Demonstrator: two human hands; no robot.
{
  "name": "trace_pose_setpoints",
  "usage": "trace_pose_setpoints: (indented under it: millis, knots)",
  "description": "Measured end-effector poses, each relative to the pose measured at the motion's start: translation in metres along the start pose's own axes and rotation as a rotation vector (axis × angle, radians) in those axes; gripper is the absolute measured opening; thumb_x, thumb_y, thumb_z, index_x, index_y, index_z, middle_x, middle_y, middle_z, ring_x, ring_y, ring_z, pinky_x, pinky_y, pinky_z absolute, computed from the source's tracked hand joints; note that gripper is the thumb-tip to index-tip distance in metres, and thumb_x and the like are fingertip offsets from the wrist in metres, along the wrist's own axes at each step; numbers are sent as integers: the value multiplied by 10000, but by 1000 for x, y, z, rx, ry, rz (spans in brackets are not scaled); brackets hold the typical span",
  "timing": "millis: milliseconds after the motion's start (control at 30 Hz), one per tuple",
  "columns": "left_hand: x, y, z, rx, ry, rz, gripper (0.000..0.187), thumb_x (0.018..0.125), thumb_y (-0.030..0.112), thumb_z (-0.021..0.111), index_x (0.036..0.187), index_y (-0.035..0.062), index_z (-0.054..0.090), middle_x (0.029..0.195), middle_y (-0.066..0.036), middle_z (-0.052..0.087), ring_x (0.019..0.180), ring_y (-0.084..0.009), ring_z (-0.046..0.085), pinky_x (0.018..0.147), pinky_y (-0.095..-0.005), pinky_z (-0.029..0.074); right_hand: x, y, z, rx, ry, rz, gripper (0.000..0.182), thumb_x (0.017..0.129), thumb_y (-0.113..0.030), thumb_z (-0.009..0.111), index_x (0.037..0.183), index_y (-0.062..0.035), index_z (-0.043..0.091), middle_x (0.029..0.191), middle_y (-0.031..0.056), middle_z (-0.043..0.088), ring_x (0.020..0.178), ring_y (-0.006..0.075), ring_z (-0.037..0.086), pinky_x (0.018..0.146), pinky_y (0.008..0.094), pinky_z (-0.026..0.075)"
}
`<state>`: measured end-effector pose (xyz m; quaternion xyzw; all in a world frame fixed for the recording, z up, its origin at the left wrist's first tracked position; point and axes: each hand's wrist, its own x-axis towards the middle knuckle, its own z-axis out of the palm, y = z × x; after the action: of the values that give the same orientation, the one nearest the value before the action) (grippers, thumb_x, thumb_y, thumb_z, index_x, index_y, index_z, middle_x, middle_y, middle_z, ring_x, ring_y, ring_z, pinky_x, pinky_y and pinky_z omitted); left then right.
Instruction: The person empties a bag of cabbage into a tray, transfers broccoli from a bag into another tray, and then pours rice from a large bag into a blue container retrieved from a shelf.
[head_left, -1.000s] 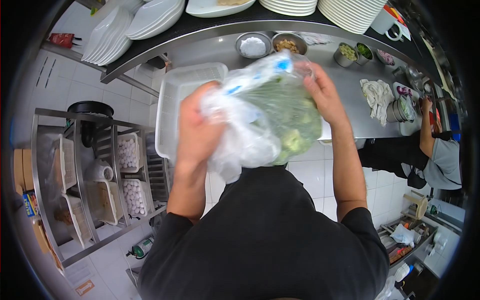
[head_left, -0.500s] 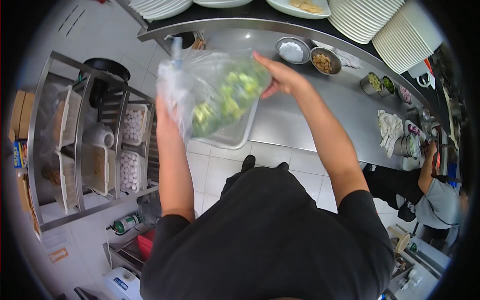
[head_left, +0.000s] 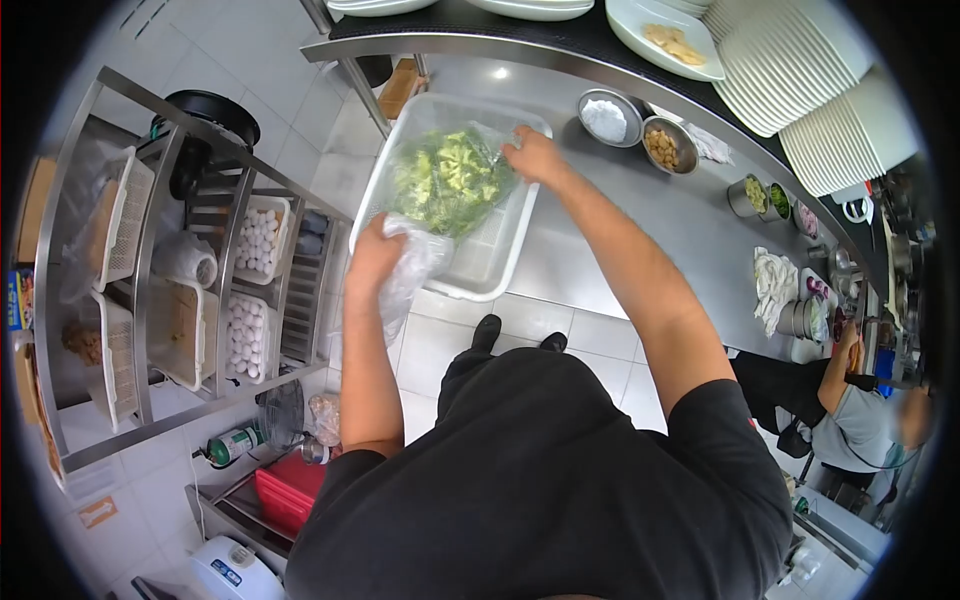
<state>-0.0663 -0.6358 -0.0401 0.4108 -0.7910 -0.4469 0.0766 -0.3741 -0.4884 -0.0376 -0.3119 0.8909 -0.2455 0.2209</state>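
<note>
A clear plastic bag of green broccoli pieces lies in a white rectangular tub at the left end of the steel counter. My left hand is closed on the gathered, loose end of the bag, over the tub's near left edge. At the tub's right side, my right hand pinches the far right part of the bag with its fingers. The fingertips of both hands are partly hidden by the plastic.
Steel bowls of white powder and brown pieces stand on the counter. Stacked plates fill the shelf above. A rack with egg trays is at left. A co-worker stands at right.
The bag has come down from above the tub into it and now lies flatter. Both hands have moved with it, still holding it. The view has shifted slightly.
</note>
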Motion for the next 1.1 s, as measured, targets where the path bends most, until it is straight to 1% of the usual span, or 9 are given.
trace_pose_setpoints:
  millis: [67, 267, 467, 567, 667, 767, 867, 967, 1100]
  knots:
    - [6, 10, 12, 263, 52, 76, 508, 849, 194, 674, 1268, -67, 552, 1130, -291, 667, 1085, -420, 642, 954, -429, 490, 11, -17, -7, -19, -45, 36, 656, 918, -392, 599, 1414, 16, 466, 1250, 212, 643, 893, 290, 715, 726, 355, 582]
    - [29, 3, 27, 292, 96, -28, 493, 804, 247, 719, 1194, -38, 617, 1139, -259, 672, 1078, -428, 635, 909, -442, 504, 41, -30, 24, 266, -135, 132, 614, 922, -367, 609, 1390, 14, 495, 1187, 190, 673, 1050, 302, 665, 844, 396, 545]
    - [41, 16, 28, 344, 114, 10, 331, 871, 173, 666, 1119, -46, 653, 1026, -221, 714, 981, -361, 689, 849, -434, 537, 41, -25, 44, -85, 113, -203, 331, 934, -290, 610, 1165, -59, 663, 1069, 141, 710, 944, 266, 681, 778, 386, 548]
    - [59, -19, 28, -771, -89, -73, 257, 915, 64, 602, 1144, -38, 658, 990, -144, 724, 926, -247, 703, 783, -354, 558, 31, -36, 23, 194, 15, -61, 248, 935, -293, 607, 1047, -90, 695, 936, 141, 720, 836, 289, 687, 743, 404, 532]
    - [27, 42, -5, -995, -225, -52, 250, 937, -11, 542, 1158, -30, 660, 1000, -97, 708, 898, -152, 677, 750, -272, 546, 4, -59, 5, 241, 206, -183, 212, 931, -282, 610, 940, -88, 694, 815, 145, 699, 728, 316, 665, 707, 417, 515]
    - [26, 62, -2, -998, -206, 82, 251, 917, -27, 564, 1155, -24, 644, 994, -103, 702, 817, -157, 688, 688, -284, 566, -18, -75, 3, 268, 397, -350, 229, 930, -261, 638, 870, -41, 645, 734, 136, 634, 657, 280, 601, 633, 390, 462]
    - [30, 70, -6, -964, -212, 92, 237, 909, -36, 563, 1135, -26, 635, 975, -81, 691, 802, -159, 681, 689, -293, 568, -28, -91, -14, 158, 348, -419, 225, 936, -249, 632, 861, -37, 632, 710, 138, 609, 626, 279, 583, 610, 400, 445]
    - [10, 80, -22, -1082, -228, 64, 242, 911, -41, 539, 1133, -27, 635, 986, -77, 687, 830, -152, 672, 723, -277, 553, -45, -100, -28, 193, 435, -468, 225, 942, -254, 592, 845, -55, 626, 774, 160, 653, 753, 369, 635, 679, 468, 490]
    - [8, 81, -10, -964, -116, 178, 226, 918, -27, 559, 1127, -5, 643, 962, -86, 687, 768, -153, 669, 649, -298, 563, -38, -100, -29, 235, 408, -566, 223, 951, -249, 618, 867, -42, 627, 703, 140, 604, 614, 306, 562, 599, 410, 442]
